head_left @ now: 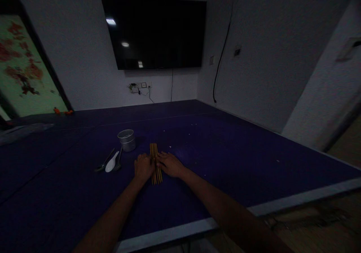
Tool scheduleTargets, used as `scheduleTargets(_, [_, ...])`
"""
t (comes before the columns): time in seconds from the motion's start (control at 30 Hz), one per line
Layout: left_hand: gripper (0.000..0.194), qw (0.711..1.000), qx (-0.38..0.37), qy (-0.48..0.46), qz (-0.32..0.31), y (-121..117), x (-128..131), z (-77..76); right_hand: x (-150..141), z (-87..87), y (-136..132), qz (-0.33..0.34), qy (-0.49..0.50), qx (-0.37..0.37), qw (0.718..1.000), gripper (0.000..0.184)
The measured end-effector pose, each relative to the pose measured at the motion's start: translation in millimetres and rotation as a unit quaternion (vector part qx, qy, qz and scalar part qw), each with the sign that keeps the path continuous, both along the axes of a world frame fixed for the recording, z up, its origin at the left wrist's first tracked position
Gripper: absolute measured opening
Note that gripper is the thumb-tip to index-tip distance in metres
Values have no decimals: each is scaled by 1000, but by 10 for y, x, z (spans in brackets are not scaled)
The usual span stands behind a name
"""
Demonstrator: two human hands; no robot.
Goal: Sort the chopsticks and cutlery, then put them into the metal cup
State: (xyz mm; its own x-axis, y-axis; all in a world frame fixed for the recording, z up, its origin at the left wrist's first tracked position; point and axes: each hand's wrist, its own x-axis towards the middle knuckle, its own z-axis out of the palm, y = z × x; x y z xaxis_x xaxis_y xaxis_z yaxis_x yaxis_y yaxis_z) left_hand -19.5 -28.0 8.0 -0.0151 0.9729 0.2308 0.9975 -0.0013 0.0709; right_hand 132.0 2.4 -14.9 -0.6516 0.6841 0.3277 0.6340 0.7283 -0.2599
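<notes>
A bundle of several wooden chopsticks [155,153] lies on the dark blue table [225,159], pointing away from me. My left hand [143,168] rests against the bundle's left side with its fingers curled at the sticks. My right hand [170,164] lies on the right side, fingers stretched toward the bundle and touching it. Both hands press the bundle between them. The room is dim.
A small metal cup [126,140] stands just behind and left of the chopsticks. A white spoon [111,162] lies between two dark metal utensils [104,162] to the left. The table's white front edge [180,230] runs close to me. A black screen [155,31] hangs on the far wall.
</notes>
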Motion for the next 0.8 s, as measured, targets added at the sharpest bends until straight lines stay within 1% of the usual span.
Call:
scheduleTargets(0.2, [37,1000,-3,-10,9,17,2,9,2,-31,18,-8,12,7,1000,49])
scheduleTargets(0.43, [36,1000,8,-13,7,2,13,10,0,-41,24,-6,14,8,1000,47])
scheduleTargets(0.8, [37,999,-10,-34,12,37,48,19,-10,-105,92,-2,7,6,1000,45])
